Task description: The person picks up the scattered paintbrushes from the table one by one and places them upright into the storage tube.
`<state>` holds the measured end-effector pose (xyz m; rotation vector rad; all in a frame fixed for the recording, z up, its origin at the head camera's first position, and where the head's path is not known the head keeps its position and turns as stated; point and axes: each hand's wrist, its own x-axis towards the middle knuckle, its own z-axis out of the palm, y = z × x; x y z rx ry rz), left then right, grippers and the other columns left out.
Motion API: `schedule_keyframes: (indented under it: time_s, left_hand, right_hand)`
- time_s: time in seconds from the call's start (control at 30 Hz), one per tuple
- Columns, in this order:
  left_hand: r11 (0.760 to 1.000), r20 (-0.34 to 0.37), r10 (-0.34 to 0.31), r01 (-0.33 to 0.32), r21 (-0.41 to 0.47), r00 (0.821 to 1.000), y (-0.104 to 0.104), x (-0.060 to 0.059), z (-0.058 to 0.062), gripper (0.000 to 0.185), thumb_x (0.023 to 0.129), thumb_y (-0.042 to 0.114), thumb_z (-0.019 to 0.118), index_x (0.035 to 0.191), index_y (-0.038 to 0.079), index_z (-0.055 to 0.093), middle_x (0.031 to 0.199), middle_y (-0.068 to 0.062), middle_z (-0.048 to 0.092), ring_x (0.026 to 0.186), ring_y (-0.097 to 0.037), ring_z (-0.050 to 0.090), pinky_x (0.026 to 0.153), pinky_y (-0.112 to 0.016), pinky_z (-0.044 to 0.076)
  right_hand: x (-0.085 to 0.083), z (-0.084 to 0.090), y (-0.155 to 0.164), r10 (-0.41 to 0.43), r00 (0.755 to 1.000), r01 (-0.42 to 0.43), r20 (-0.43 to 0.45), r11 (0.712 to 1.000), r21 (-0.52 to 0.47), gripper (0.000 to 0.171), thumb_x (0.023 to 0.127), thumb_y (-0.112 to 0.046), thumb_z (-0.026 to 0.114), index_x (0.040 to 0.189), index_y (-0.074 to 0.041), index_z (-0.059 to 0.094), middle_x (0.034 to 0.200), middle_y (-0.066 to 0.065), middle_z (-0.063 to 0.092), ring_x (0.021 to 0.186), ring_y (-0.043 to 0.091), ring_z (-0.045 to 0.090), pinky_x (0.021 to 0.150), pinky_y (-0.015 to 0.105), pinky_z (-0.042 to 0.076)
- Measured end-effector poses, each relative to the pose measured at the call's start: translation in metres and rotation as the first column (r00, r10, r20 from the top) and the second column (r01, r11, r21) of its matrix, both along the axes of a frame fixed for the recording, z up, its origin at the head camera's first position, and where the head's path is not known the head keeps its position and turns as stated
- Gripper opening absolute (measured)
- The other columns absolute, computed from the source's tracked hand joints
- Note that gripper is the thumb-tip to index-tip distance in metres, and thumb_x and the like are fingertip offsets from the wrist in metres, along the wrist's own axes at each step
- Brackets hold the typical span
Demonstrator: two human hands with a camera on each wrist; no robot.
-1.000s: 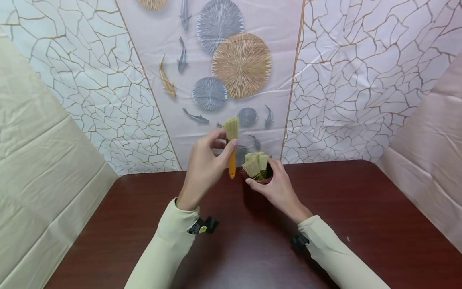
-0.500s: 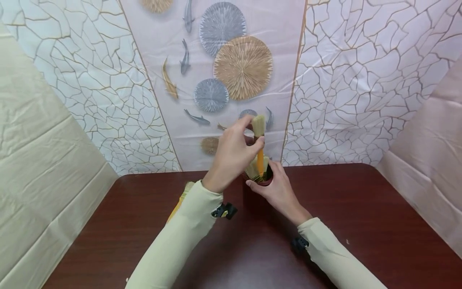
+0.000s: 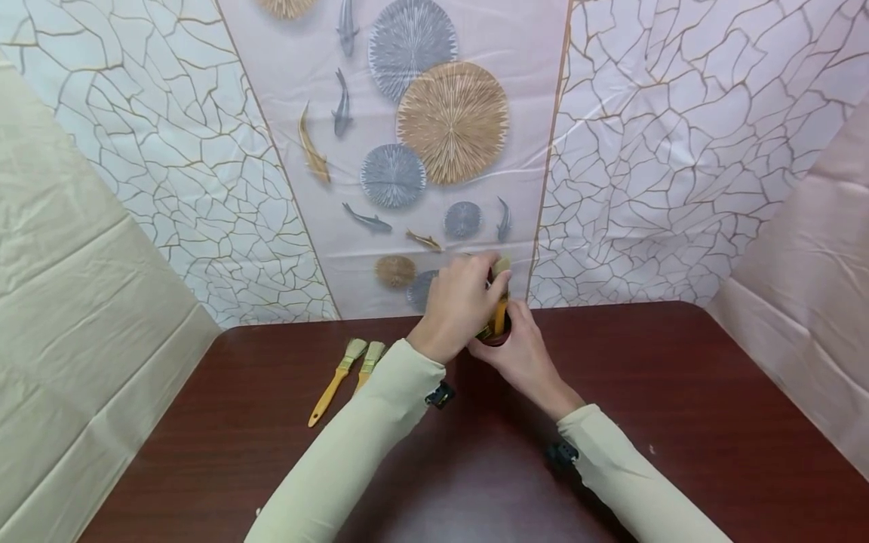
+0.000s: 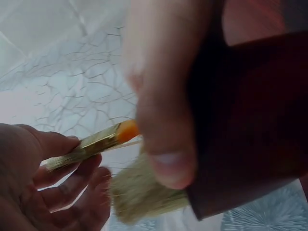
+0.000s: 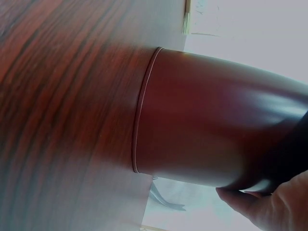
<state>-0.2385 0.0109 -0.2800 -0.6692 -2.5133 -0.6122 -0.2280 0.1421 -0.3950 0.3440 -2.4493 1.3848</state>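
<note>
Orange-handled brush, unlabelled, pinched by left hand over cup.

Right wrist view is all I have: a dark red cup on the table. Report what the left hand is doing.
Observer: The left hand pinches an orange-handled brush, handle down at the mouth of the cup.
Operator: Tell me what else is in the cup.
Observer: Bristles of other brushes stick out past its rim.
Operator: Check the table left of it.
Observer: Two more brushes lie flat on the table, side by side, apart from the cup.
</note>
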Motion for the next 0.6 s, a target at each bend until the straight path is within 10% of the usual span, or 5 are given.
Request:
schedule_keyframes:
  time_s: [0.43, 0.6]
  left_hand:
    - [0.953, -0.198, 0.059, -0.114, -0.28, 0.978, 0.006, -0.004, -0.029, 0.028, 0.102, 0.03, 0.072, 0.074, 0.024, 0.074, 0.066, 0.007, 0.068, 0.073, -0.018, 0.057, 0.072, -0.036, 0.039]
    - [0.965, -0.204, -0.008, -0.046, -0.257, 0.979, 0.002, 0.001, -0.029, 0.024, 0.108, 0.034, 0.061, 0.101, 0.027, 0.083, 0.084, 0.009, 0.077, 0.083, -0.017, 0.056, 0.078, -0.039, 0.034]
  right_hand:
    - [0.0, -0.001, 0.0, -0.005, 1.0, 0.005, -0.022, 1.0, 0.027, 0.083, 0.083, -0.032, 0.088, 0.152, -0.007, 0.048, 0.144, 0.015, 0.048, 0.125, 0.033, 0.052, 0.105, 0.054, 0.046]
    - [-0.001, 0.0, 0.001, -0.001, 1.0, 0.002, -0.03, 0.999, 0.037, 0.091, 0.085, -0.032, 0.088, 0.159, -0.007, 0.041, 0.148, 0.017, 0.046, 0.13, 0.035, 0.05, 0.108, 0.057, 0.043]
